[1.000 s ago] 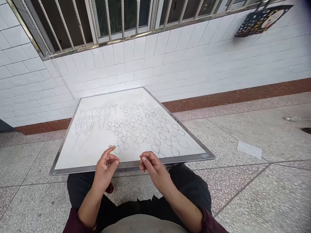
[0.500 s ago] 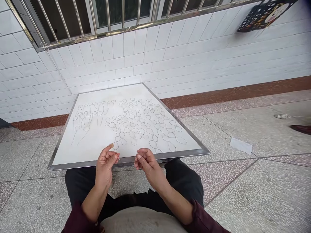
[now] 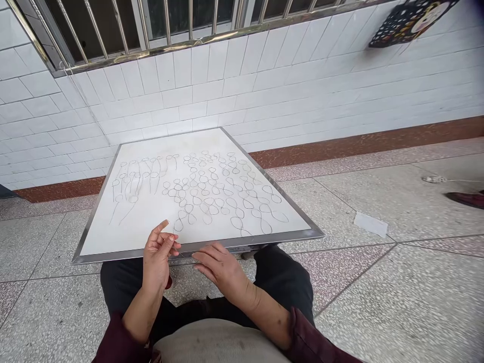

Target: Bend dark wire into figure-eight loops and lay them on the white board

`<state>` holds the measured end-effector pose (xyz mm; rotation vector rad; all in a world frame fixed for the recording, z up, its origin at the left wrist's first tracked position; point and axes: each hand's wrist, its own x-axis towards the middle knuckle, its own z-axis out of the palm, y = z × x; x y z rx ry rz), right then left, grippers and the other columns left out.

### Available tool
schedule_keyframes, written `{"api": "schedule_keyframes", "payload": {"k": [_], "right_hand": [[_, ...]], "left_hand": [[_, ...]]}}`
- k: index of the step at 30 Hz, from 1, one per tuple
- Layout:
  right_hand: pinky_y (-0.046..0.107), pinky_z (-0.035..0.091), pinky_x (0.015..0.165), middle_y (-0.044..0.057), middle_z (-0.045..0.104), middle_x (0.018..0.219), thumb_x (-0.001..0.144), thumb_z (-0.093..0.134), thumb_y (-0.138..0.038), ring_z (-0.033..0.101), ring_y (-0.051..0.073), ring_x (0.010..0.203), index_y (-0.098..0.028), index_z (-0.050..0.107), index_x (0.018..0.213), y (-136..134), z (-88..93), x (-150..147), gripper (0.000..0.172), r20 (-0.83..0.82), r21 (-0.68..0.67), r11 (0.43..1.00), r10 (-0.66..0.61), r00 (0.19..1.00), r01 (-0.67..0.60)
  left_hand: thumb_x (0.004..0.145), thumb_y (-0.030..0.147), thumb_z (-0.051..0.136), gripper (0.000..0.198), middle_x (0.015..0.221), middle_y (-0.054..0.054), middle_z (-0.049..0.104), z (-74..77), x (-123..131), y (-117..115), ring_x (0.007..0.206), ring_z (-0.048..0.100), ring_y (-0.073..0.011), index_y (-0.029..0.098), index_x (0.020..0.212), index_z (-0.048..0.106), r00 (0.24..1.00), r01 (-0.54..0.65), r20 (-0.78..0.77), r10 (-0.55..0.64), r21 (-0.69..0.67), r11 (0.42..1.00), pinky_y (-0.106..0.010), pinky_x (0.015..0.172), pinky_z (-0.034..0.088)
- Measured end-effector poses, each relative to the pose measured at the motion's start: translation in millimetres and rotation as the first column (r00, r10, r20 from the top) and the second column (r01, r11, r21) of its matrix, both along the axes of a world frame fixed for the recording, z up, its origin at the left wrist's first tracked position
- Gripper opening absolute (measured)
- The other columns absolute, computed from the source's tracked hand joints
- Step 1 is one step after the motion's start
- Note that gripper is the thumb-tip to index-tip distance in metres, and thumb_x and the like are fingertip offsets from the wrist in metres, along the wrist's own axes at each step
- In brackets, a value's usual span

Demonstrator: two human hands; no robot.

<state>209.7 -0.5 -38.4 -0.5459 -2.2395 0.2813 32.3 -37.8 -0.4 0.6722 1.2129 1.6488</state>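
My left hand (image 3: pixel 159 259) is closed in a pinch, thumb against fingers, with the index finger raised. From the pinch a very thin wire (image 3: pixel 182 255) runs toward the right; its full shape is too fine to make out. Close beside it, my right hand (image 3: pixel 225 269) is turned palm down, fingers stretched and thumb apart, near the wire's free side. Both hands are over the near edge of a white board (image 3: pixel 102 237) with a metal rim. On the board lie several figure-eight wire loops (image 3: pixel 260 219) and, at left, several single loops with long tails (image 3: pixel 119 199).
The board rests by my knees, its far side near a white tiled wall (image 3: pixel 212 96) with a barred window. A paper sheet (image 3: pixel 370 224) lies on the floor at right. Beyond it are a cord with a white end (image 3: pixel 434 179) and a dark red shoe (image 3: pixel 466 198).
My right hand has gone from a pinch to stretched fingers, turning palm down and moving left toward the other hand. My left hand has shifted slightly left, still pinching.
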Motion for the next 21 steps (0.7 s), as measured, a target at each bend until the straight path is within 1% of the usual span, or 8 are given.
{"api": "schedule_keyframes", "payload": {"k": [2, 5, 7, 10, 14, 18, 21], "right_hand": [[0.033, 0.05, 0.069, 0.005, 0.065, 0.082, 0.093, 0.056, -0.015, 0.055, 0.019, 0.077, -0.018, 0.059, 0.104, -1.7, 0.3, -0.3, 0.011, 0.036, 0.036, 0.999, -0.002, 0.999, 0.001], [0.031, 0.048, 0.064, 0.004, 0.062, 0.075, 0.094, 0.052, -0.01, 0.052, 0.018, 0.072, -0.017, 0.059, 0.103, -4.5, -2.3, -1.3, 0.013, 0.068, 0.064, 0.997, -0.038, 0.997, 0.034], [0.032, 0.047, 0.063, 0.004, 0.063, 0.077, 0.094, 0.054, -0.016, 0.05, 0.018, 0.07, -0.016, 0.058, 0.105, -6.1, -5.1, -2.6, 0.011, 0.071, 0.07, 0.997, -0.028, 0.997, 0.023], [0.032, 0.047, 0.063, 0.003, 0.064, 0.077, 0.093, 0.059, -0.024, 0.05, 0.018, 0.07, -0.017, 0.058, 0.106, -7.9, -8.7, -5.3, 0.015, 0.07, 0.078, 0.997, -0.017, 0.997, 0.011], [0.032, 0.046, 0.063, 0.003, 0.063, 0.075, 0.093, 0.055, -0.015, 0.05, 0.017, 0.069, -0.018, 0.058, 0.105, -9.6, -10.9, -7.8, 0.013, 0.099, 0.074, 0.997, -0.024, 0.995, 0.017], [0.03, 0.045, 0.061, 0.003, 0.064, 0.074, 0.093, 0.05, -0.009, 0.051, 0.017, 0.068, -0.018, 0.058, 0.104, -13.9, -12.4, -9.6, 0.017, 0.065, 0.018, 0.999, -0.047, 0.997, 0.046], [0.029, 0.045, 0.061, 0.002, 0.063, 0.073, 0.092, 0.047, -0.009, 0.052, 0.017, 0.069, -0.02, 0.058, 0.099, -22.0, -14.8, -12.7, 0.017, 0.012, -0.112, 0.992, -0.06, 0.998, 0.061]], "left_hand": [[0.078, 0.03, 0.074, 0.05, 0.078, 0.001, 0.063, -1.3, -0.5, -0.1, 0.068, 0.061, -0.0105, 0.02, 0.124, 0.058, 1.0, -0.007, -0.004, 0.007, 0.002, 1.0, -0.021, 0.057, 0.044], [0.077, 0.029, 0.075, 0.05, 0.077, 0.001, 0.064, -1.8, -0.5, -0.7, 0.066, 0.06, -0.0104, 0.019, 0.123, 0.058, 1.0, -0.018, -0.007, 0.019, 0.003, 1.0, -0.021, 0.057, 0.043], [0.077, 0.029, 0.075, 0.05, 0.077, 0.001, 0.064, -1.6, 0.0, -1.0, 0.066, 0.06, -0.01, 0.018, 0.123, 0.058, 1.0, -0.025, -0.008, 0.025, 0.002, 1.0, -0.021, 0.058, 0.042], [0.079, 0.028, 0.074, 0.049, 0.077, 0.001, 0.064, -1.6, 0.8, -1.1, 0.066, 0.06, -0.0095, 0.018, 0.123, 0.058, 1.0, -0.027, -0.005, 0.027, 0.004, 1.0, -0.021, 0.058, 0.042], [0.079, 0.028, 0.074, 0.047, 0.076, 0.002, 0.063, -3.3, 0.3, -1.6, 0.067, 0.06, -0.009, 0.019, 0.122, 0.059, 0.999, -0.04, 0.001, 0.04, 0.019, 0.999, -0.021, 0.06, 0.043], [0.078, 0.028, 0.075, 0.048, 0.074, 0.003, 0.062, -4.7, -0.2, -2.8, 0.066, 0.06, -0.0093, 0.02, 0.122, 0.059, 0.998, -0.07, 0.009, 0.069, 0.04, 0.997, -0.021, 0.061, 0.044], [0.077, 0.029, 0.076, 0.051, 0.073, 0.003, 0.062, -4.7, 1.9, -3.9, 0.066, 0.06, -0.0099, 0.02, 0.124, 0.058, 0.996, -0.087, 0.016, 0.086, 0.068, 0.994, -0.022, 0.061, 0.044]]}}
